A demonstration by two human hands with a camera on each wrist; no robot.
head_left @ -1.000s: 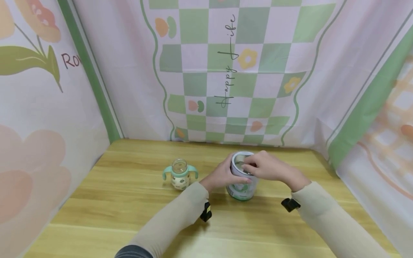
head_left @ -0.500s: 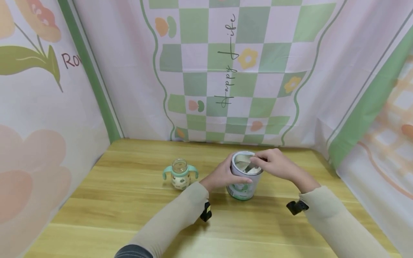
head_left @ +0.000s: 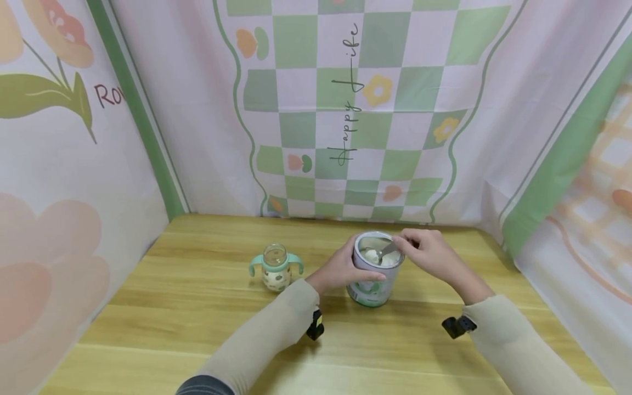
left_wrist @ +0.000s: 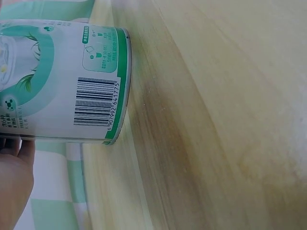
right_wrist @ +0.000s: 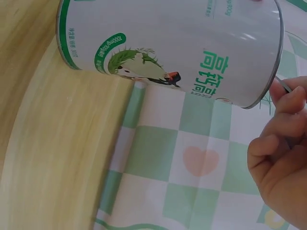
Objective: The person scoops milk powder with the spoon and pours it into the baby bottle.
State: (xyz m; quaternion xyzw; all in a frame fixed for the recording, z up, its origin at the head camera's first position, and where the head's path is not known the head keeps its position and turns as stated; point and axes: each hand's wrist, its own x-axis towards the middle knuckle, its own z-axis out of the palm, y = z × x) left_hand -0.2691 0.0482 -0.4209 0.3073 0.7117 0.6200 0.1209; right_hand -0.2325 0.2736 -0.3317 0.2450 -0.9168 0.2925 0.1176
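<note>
A white and green milk powder tin stands upright and uncovered on the table, with pale powder inside. My left hand grips its side near the top, thumb across the front. My right hand pinches the handle of a metal spoon at the rim, and the spoon slants down into the powder. In the right wrist view, curled fingers of the right hand sit just past the tin's rim. The left wrist view has the tin's barcode side, with part of the left hand below.
Left of the tin stands a clear baby bottle with two mint handles and an open top. The wooden table ends at a checkered curtain behind. A black wrist camera hangs under the right sleeve.
My right hand has drawn back to the right from over the tin's opening. The spoon and powder now show more. My left hand keeps its grip on the tin.
</note>
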